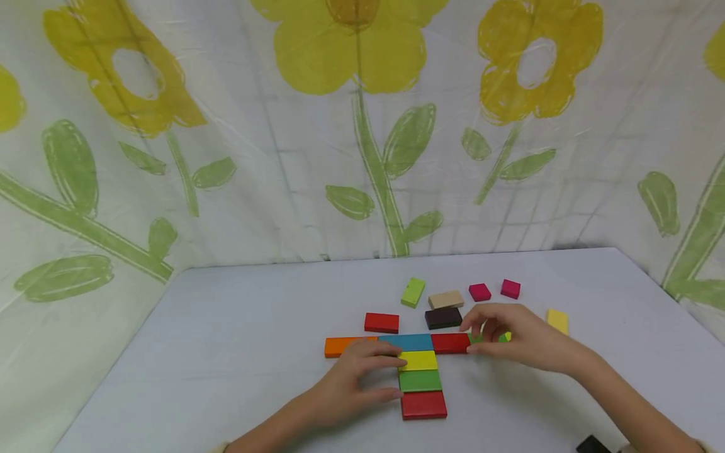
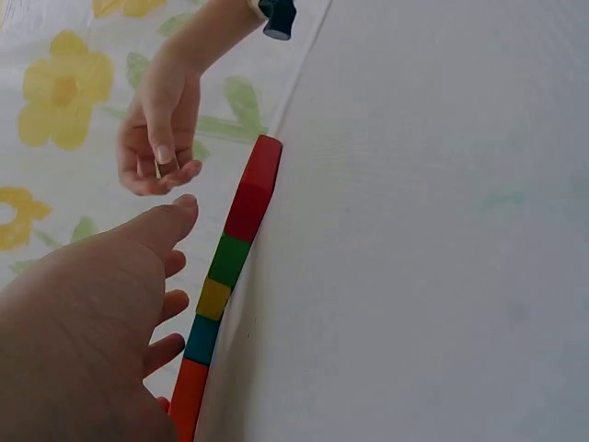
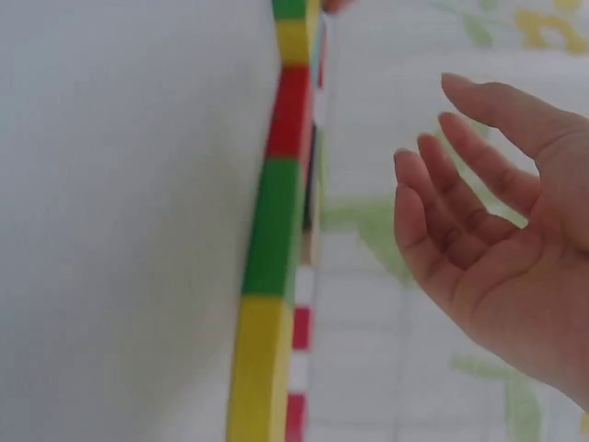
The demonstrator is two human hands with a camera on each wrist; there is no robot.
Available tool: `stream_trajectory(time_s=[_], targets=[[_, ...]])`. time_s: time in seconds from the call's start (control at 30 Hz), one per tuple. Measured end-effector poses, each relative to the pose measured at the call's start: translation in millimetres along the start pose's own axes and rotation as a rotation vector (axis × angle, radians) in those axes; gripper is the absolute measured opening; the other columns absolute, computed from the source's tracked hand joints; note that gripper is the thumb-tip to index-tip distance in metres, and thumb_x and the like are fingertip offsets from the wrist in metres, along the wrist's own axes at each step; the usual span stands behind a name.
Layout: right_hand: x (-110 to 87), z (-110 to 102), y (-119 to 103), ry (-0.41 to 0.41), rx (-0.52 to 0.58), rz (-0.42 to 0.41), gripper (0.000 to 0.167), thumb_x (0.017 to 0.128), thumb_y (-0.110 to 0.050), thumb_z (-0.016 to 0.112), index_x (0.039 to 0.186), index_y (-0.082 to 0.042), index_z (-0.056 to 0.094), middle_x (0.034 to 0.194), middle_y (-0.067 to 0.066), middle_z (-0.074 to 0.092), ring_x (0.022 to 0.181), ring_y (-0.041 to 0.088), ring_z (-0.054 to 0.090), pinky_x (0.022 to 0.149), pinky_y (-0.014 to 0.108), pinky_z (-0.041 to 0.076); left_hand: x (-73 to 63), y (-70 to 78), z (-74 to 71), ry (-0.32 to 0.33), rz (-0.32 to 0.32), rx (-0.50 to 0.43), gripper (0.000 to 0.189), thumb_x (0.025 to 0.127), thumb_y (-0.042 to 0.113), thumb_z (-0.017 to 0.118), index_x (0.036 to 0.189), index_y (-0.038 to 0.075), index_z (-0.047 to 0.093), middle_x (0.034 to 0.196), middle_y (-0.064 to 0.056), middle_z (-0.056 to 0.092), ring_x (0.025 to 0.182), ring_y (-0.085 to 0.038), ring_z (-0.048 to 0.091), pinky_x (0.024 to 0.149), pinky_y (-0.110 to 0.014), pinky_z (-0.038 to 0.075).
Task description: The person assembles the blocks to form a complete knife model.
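Flat coloured blocks form a T on the white table. Its crossbar runs from an orange block [image 1: 342,346] through a blue block [image 1: 406,343] and a red block [image 1: 450,343] to a green block [image 3: 273,226] and a yellow block [image 3: 259,368]. Down the stem lie a yellow block [image 1: 419,360], a green block [image 1: 420,380] and another red block [image 1: 423,405]. My left hand [image 1: 358,380] hovers left of the stem, fingers spread, fingertips beside the yellow block. Loosely bent and holding nothing, my right hand [image 1: 518,333] is over the crossbar's right part, partly hiding its green block.
Behind the crossbar lie a loose red block [image 1: 382,323], a black block [image 1: 443,318], a tan block [image 1: 445,299] and a lime block [image 1: 413,292]. Two pink blocks [image 1: 479,292] sit farther right, and a pale yellow block [image 1: 557,321] lies beyond my right hand. A flowered curtain [image 1: 294,189] hangs behind the table.
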State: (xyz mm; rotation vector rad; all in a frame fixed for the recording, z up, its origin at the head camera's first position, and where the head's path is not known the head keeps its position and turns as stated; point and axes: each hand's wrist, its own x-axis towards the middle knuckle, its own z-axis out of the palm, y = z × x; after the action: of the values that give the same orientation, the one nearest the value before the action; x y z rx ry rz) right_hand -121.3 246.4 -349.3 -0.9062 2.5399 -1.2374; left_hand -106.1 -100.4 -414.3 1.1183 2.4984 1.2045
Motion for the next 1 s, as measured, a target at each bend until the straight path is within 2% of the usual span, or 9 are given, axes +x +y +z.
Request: stream_trajectory(time_s=[0.13,0.27,0.4,0.53,0.73,0.8,0.93,1.0], targets=[[-7.9,-25.7,12.3,0.082,-0.093,0.059,0.026,0.095,-0.014,0.08,0.117,-0.005,0.071,0.106,0.006,0.071,0.087,0.009,0.065,0.076,0.023,0.059,0.6,0.6,3.1,-0.044,-0.002,0.051,0.046,0.1,0.045,0.072,0.143,0.032,0.066,0.153,0.013,0.056,0.147,-0.016,0.045,0.124,-0.068,0.02],[-20.1,-50.4,32.2,0.155,-0.16,0.094,0.023,0.095,-0.012,0.079,0.116,-0.006,0.071,0.106,0.006,0.071,0.088,0.009,0.065,0.076,0.022,0.058,1.9,0.4,4.3,-0.076,-0.024,0.077,0.046,0.1,0.05,0.069,0.143,0.033,0.066,0.155,0.015,0.054,0.15,-0.018,0.041,0.125,-0.068,0.018],[-33.5,-72.4,55.7,0.193,-0.207,0.149,0.023,0.097,-0.011,0.077,0.118,-0.006,0.071,0.111,0.009,0.07,0.091,0.003,0.064,0.078,0.022,0.058,2.3,0.4,4.3,-0.088,-0.026,0.086,0.043,0.1,0.049,0.07,0.141,0.033,0.069,0.156,0.014,0.054,0.151,-0.02,0.04,0.125,-0.068,0.017],[-44.1,-87.1,77.2,0.178,-0.228,0.239,0.027,0.1,-0.012,0.073,0.125,-0.003,0.069,0.124,0.016,0.068,0.097,0.003,0.065,0.078,0.023,0.059,2.4,0.4,4.3,-0.093,-0.029,0.086,0.042,0.101,0.048,0.07,0.14,0.033,0.069,0.156,0.015,0.053,0.152,-0.02,0.039,0.125,-0.069,0.016],[-54.2,-94.3,100.3,0.148,-0.228,0.329,0.036,0.1,-0.015,0.072,0.133,-0.001,0.065,0.135,0.025,0.063,0.11,0.032,0.066,0.077,0.023,0.058,2.8,0.5,5.5,-0.082,-0.029,0.077,0.042,0.101,0.047,0.07,0.14,0.032,0.07,0.156,0.014,0.054,0.152,-0.02,0.04,0.125,-0.069,0.016],[-57.7,-95.5,106.1,0.129,-0.219,0.341,0.038,0.1,-0.017,0.072,0.134,-0.001,0.065,0.138,0.027,0.061,0.112,0.035,0.065,0.077,0.023,0.057,2.8,0.7,5.8,-0.076,-0.026,0.076,0.041,0.101,0.046,0.07,0.139,0.032,0.07,0.155,0.014,0.054,0.152,-0.02,0.04,0.125,-0.068,0.016],[-64.5,-97.4,116.3,0.071,-0.187,0.366,0.042,0.1,-0.019,0.072,0.137,-0.002,0.064,0.141,0.027,0.06,0.114,0.03,0.064,0.079,0.023,0.057,2.6,1.1,6.1,-0.07,-0.022,0.075,0.041,0.1,0.046,0.071,0.139,0.032,0.071,0.155,0.013,0.055,0.151,-0.02,0.04,0.125,-0.068,0.016],[-67.6,-98.3,120.6,0.043,-0.164,0.369,0.044,0.099,-0.019,0.073,0.139,-0.003,0.064,0.141,0.023,0.061,0.113,0.021,0.063,0.08,0.023,0.058,2.5,1.0,6.2,-0.07,-0.022,0.074,0.041,0.1,0.046,0.071,0.139,0.032,0.071,0.155,0.013,0.055,0.151,-0.02,0.04,0.125,-0.069,0.017]])
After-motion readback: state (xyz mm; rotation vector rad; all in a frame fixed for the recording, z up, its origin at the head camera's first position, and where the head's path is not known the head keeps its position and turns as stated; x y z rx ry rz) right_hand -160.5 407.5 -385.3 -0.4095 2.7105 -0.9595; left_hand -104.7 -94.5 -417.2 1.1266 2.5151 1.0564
